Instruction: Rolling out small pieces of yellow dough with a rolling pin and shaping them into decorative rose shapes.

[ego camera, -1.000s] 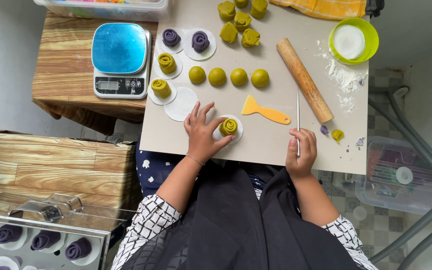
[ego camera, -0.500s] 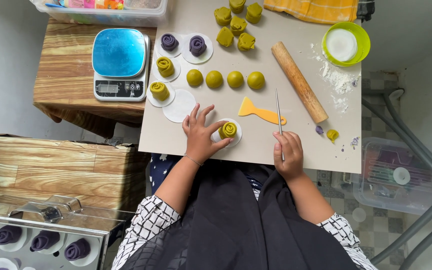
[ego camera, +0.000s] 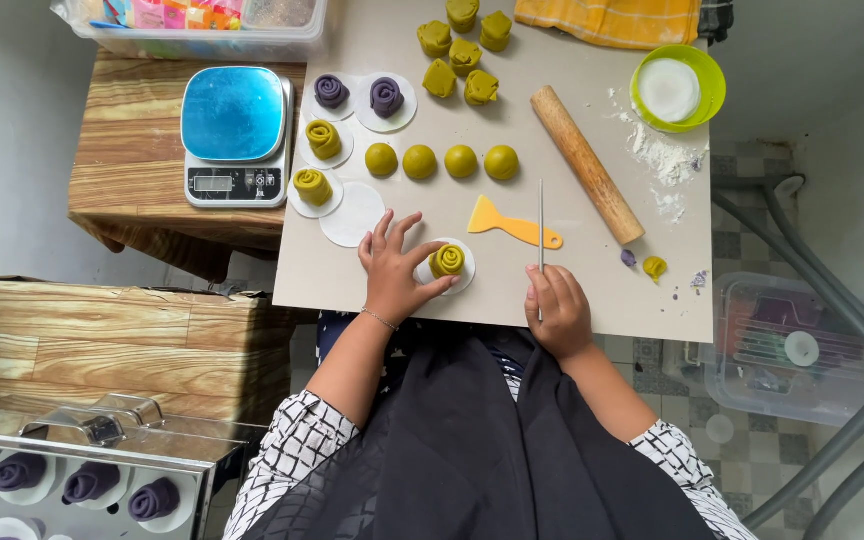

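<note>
Your left hand [ego camera: 392, 268] sits on the board [ego camera: 512, 290], fingers spread, thumb and forefinger curled lightly around the rose [ego camera: 447, 261]. That rose is a yellow-green rolled dough piece standing upright on a white paper round [ego camera: 464, 282] at the near edge of the board, middle. The grip looks like steadying contact, not a squeeze.

Your right hand [ego camera: 558, 312] is closed around the near end of a thin stick [ego camera: 540, 225]. The stick points away from you, its far tip reaching toward the row of balls. It lies just right of the rose, not touching it.

Handling, as a judgement: the rose looks soft and light, its thin layered petals likely to dent or smear under pressure. Hold it low at the base, or move it by the paper round beneath. Keep off the top edges. The stick looks stiff and light; a pinch near its end gives control.

Around you:
- Yellow scraper [ego camera: 512, 223] just far of the rose, flat on the board.
- Four green balls [ego camera: 441, 161] in a row, farther still.
- Rolling pin [ego camera: 586, 163] lies diagonally to the right, flour dusted beside it.
- Green bowl [ego camera: 677, 88] at far right.
- Two yellow roses and two purple ones on rounds at far left, near the scale [ego camera: 235, 135].
- One bare paper round [ego camera: 352, 214] just left of your left hand.
</note>
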